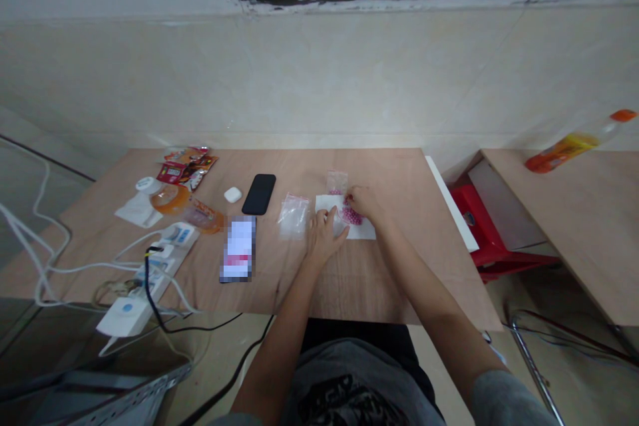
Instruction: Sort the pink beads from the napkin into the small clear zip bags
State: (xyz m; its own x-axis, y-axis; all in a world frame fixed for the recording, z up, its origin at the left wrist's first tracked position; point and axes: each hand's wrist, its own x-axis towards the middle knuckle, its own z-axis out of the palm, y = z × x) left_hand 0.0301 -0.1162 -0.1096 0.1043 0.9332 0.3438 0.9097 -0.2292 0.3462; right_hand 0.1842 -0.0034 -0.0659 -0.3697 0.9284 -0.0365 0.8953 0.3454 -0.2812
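My left hand (325, 233) rests on the left part of a white paper sheet (367, 231), its fingers spread apart. Small pink-red beads or pieces (352, 215) lie in a cluster on that sheet. At the top of the cluster is my right hand (363, 201), with fingertips drawn together; anything between them is too small to make out. Just beyond the sheet lies a small clear bag (337, 181) with pink bits in its lower part. Several clear plastic bags (293, 214) lie flat to the left of my left hand.
Left on the wooden table (399, 279) are a black phone (259, 194), a lit phone (238, 249), a white case (232, 194), an orange drink bottle (182, 206), snack wrappers (187, 166) and a power strip (150, 279) with cables. A red stool (479, 226) stands right.
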